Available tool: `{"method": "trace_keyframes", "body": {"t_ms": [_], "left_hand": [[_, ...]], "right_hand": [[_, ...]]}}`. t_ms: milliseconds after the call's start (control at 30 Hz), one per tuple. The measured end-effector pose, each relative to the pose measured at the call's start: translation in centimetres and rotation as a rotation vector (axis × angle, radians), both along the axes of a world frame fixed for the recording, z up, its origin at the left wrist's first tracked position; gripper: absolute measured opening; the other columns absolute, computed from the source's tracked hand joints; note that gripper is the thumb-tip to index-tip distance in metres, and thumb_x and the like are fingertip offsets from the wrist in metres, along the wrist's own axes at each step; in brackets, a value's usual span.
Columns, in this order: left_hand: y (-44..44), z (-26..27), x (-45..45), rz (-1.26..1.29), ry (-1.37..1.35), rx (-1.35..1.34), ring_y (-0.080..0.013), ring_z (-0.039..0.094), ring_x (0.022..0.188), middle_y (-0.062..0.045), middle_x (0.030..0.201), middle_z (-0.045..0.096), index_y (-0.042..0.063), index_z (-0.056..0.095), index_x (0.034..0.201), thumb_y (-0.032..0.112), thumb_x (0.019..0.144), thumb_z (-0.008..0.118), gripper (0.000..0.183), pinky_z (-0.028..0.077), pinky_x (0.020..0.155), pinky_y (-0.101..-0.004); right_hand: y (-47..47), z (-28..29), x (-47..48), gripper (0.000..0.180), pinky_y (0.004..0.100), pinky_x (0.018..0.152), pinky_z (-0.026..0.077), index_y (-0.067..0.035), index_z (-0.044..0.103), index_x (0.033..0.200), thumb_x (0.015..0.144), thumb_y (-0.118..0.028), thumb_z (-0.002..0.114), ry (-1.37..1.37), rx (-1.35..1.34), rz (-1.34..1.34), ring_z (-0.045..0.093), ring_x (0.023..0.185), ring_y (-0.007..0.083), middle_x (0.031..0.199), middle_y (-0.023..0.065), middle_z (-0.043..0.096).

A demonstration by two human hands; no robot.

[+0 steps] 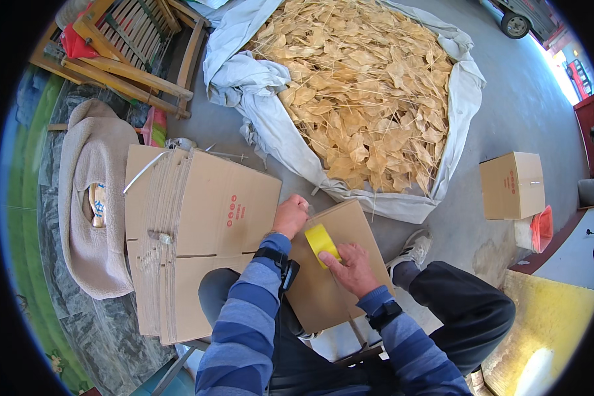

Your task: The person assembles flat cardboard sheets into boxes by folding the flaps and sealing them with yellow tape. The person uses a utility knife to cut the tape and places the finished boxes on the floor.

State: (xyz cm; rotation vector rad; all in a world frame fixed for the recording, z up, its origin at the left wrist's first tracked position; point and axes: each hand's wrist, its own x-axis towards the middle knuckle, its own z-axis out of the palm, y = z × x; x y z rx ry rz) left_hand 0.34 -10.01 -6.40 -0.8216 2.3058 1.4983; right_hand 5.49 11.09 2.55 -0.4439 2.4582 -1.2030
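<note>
A closed cardboard box (344, 289) lies between my knees, its seam running lengthwise. My right hand (354, 267) grips a yellow roll of packing tape (321, 242) against the top of this box, thumb on the roll's near side. My left hand (292, 215) is at the box's far left corner, fingers curled in. A clear strip, apparently the loose end of the tape, shows at its fingertips. To the left leans a stack of flattened cardboard boxes (227, 198) with red printing. A small tool with a wrapped handle (159, 236) rests on the stack's edges.
Dried tan leaves (366, 99) fill a large white cloth (465, 109) ahead. At right, another cardboard box (512, 185) stands by a bin with a red liner (542, 230). A fleece cover (99, 237) and wooden folding chair (128, 64) are at left.
</note>
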Motion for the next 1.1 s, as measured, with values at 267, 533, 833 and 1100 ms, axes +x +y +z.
{"method": "trace_keyframes", "body": {"t_ms": [267, 533, 833, 1100], "left_hand": [[-0.5, -2.2, 0.3, -0.121, -0.021, -0.139, -0.017, 0.064, 0.074, -0.008, 0.081, 0.067, 0.001, 0.063, 0.096, 0.017, 0.092, 0.057, 0.017, 0.052, 0.07, -0.0311], [-0.7, -3.0, 0.0, -0.009, -0.121, -0.032, -0.0327, 0.067, 0.091, -0.016, 0.093, 0.07, 0.007, 0.067, 0.097, 0.026, 0.089, 0.06, 0.022, 0.052, 0.082, -0.0409], [-1.1, -2.5, -1.1, -0.442, -0.235, -0.222, -0.0299, 0.068, 0.082, -0.014, 0.082, 0.07, 0.007, 0.07, 0.093, 0.031, 0.085, 0.065, 0.026, 0.052, 0.079, -0.0423], [-1.5, 3.7, 1.4, -0.233, -0.118, 0.013, -0.0307, 0.064, 0.1, -0.016, 0.105, 0.069, 0.006, 0.068, 0.108, 0.042, 0.093, 0.056, 0.041, 0.048, 0.089, -0.0389]], "right_hand": [[-0.7, 1.5, -0.1, 0.054, 0.0443, 0.076, 0.039, -0.004, 0.06, 0.068, 0.088, -0.054, 0.061, -0.047, 0.076, -0.008, 0.055, 0.078, 0.0344, 0.07, 0.0164, 0.06], [-1.7, 1.9, -0.9, 0.06, 0.0483, 0.074, 0.043, 0.0, 0.062, 0.071, 0.088, -0.057, 0.059, -0.097, 0.066, -0.041, 0.056, 0.077, 0.0389, 0.072, 0.0204, 0.061], [-2.0, 1.8, -0.3, 0.061, 0.0489, 0.075, 0.047, 0.0, 0.066, 0.077, 0.089, -0.06, 0.056, -0.093, 0.147, -0.013, 0.059, 0.082, 0.0398, 0.08, 0.0221, 0.065], [-2.1, 0.7, 0.0, 0.065, 0.0504, 0.077, 0.048, -0.001, 0.068, 0.081, 0.09, -0.063, 0.052, -0.119, 0.16, -0.003, 0.061, 0.083, 0.0417, 0.082, 0.023, 0.066]]}}
